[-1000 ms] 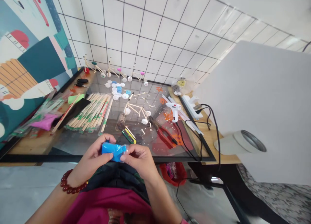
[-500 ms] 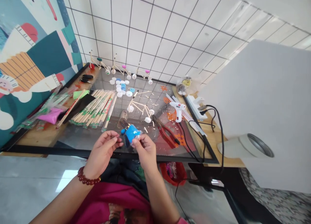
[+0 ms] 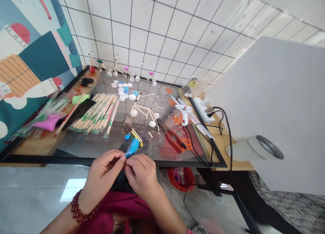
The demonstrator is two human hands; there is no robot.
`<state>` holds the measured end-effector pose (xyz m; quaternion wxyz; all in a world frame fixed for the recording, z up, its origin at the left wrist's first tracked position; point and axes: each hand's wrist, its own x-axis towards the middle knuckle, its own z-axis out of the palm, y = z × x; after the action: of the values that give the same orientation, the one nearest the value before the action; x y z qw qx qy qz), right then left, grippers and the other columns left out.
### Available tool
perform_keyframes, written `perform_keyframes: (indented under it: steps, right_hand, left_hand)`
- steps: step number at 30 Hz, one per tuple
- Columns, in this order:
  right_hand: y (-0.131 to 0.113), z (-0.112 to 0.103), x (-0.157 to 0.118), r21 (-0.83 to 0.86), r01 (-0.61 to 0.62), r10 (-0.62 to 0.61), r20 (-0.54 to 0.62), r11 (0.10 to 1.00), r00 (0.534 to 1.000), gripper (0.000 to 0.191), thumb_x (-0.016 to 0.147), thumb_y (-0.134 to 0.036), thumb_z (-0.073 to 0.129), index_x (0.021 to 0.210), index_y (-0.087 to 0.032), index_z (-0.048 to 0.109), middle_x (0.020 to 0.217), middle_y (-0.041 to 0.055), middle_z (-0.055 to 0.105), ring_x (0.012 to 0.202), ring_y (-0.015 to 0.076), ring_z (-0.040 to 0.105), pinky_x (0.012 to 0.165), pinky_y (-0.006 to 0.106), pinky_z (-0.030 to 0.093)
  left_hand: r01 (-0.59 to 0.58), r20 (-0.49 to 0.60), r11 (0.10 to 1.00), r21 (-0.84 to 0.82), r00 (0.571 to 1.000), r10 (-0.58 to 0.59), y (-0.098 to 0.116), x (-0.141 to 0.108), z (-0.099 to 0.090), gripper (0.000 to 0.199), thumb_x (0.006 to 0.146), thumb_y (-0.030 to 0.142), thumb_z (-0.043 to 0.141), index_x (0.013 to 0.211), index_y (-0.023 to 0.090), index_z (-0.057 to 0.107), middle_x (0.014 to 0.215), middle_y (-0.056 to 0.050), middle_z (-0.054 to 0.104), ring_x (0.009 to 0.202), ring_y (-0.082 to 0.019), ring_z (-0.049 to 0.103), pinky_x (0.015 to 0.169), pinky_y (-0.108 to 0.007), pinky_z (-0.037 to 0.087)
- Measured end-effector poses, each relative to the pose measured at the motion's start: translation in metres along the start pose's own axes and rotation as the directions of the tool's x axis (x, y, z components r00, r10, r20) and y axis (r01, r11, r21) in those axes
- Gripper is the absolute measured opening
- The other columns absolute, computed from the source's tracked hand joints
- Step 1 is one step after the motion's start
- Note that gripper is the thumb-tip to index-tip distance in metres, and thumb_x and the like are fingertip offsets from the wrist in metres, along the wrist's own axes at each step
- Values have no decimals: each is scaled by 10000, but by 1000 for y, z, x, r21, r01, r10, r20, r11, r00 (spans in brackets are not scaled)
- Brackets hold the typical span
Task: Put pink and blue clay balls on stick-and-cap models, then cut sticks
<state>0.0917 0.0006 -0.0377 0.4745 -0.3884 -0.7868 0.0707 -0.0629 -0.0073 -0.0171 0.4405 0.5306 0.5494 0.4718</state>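
A small bag of blue clay point(image 3: 132, 147) is pinched at its lower end between both hands, above the table's front edge. My left hand point(image 3: 108, 168), with a red bead bracelet on the wrist, grips the bag with thumb and forefinger. My right hand point(image 3: 141, 173) is closed at the same end of the bag, its fingertips touching those of the left. Just beyond lie a small blue lump point(image 3: 127, 136) and a yellow tool point(image 3: 137, 138). A stick model with white wheels point(image 3: 143, 111) stands farther back.
Wrapped chopsticks point(image 3: 98, 113) and a pink clay bag point(image 3: 49, 121) lie left. Bottle caps point(image 3: 124, 90) and more stick models stand behind. Red-handled pliers point(image 3: 174, 139), a white glue gun point(image 3: 184, 112), its cable and a power strip point(image 3: 201, 108) are right.
The hands have come together and moved toward the body. My left hand has taken hold of the blue bag, which has turned and now points up and away. The view has shifted slightly.
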Motion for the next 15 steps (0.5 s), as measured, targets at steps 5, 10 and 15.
perform_keyframes:
  steps: [5,10,15]
  right_hand:
    - [-1,-13,4,124,-129,144,-124,984,982,99,882,-206,716,971,-207,673,947,66,706,872,168,689,790,294,583]
    - [1,-14,4,282,-265,289,-47,922,956,220,897,-186,677,1114,-215,662,1175,111,693,1103,196,685,966,347,577]
    - [-2,-11,5,366,-297,309,28,882,951,296,812,-242,800,1084,-227,686,1149,100,733,1051,198,723,945,332,591]
  left_hand:
    - [325,113,866,-381,946,-305,3,4,-2,268,699,432,855,796,186,816,760,-56,754,673,-160,664,672,-269,580]
    - [420,124,761,-494,901,-416,13,8,4,342,525,414,951,669,148,794,628,-57,721,552,-129,623,569,-248,560]
    - [315,-3,866,-388,939,-343,6,8,5,269,545,374,923,625,163,776,624,-44,714,555,-129,600,551,-239,524]
